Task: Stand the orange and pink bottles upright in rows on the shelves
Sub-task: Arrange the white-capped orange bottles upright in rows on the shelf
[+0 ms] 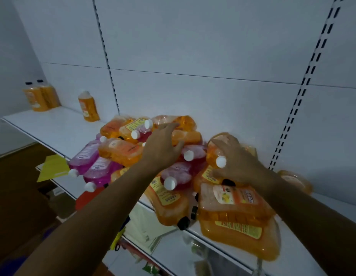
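A jumbled pile of orange and pink bottles [121,150] lies flat on the white shelf [53,128], some orange ones shrink-wrapped in packs. My left hand [163,148] hovers over the back of the pile with fingers spread, its fingertips at an orange pack [185,122]. My right hand [240,160] is wrapped around a white-capped orange bottle [213,154] at the right of the pile. Further left, one orange bottle [88,107] stands upright alone, and a wrapped pair of black-capped orange bottles [40,97] stands upright at the far left end.
A large orange pack [238,226] overhangs the shelf's front edge at the right. Another orange bottle [296,182] lies behind my right wrist. Below, a lower shelf holds yellow paper [52,168], a red object [87,197] and other packets. The back panel has slotted uprights [304,90].
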Tool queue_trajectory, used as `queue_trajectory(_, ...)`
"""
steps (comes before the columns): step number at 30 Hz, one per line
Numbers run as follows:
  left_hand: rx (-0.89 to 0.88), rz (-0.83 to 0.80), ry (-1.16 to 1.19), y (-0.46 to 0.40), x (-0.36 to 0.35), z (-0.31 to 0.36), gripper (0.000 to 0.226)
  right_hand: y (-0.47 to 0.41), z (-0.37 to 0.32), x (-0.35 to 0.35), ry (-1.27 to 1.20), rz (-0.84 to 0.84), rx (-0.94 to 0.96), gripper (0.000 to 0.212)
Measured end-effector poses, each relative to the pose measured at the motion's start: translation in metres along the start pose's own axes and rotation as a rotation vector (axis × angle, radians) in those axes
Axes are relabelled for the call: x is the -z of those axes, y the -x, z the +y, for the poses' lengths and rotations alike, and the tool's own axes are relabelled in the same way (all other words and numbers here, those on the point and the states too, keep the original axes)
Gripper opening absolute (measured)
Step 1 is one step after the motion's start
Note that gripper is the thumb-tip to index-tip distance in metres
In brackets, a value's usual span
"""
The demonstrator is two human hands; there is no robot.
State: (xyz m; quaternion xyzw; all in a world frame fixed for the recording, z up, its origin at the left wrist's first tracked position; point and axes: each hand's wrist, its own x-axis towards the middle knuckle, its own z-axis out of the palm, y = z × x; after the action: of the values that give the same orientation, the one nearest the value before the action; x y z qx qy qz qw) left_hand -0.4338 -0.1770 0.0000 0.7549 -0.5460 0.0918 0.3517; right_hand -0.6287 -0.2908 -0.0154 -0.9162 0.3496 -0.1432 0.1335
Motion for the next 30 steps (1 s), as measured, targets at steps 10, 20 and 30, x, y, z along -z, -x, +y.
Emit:
queue_trajectory(10,-0.151,-0.12,0.104,0.0,-0.019,0.006,0.055,0.002,-0.008,-0.003,0.005,0.19,0.015,0.063)
queue_trajectory(20,-0.094,-0.133,0.17,0.012,-0.004,0.025,0.077,0.01,-0.038,0.042,-0.233,0.385,0.041,0.052)
queue_trajectory(30,-0.074,0.098,0.122,0.028,0.017,0.028,0.076,0.034,-0.082,0.063,-0.554,0.334,0.212,0.035)
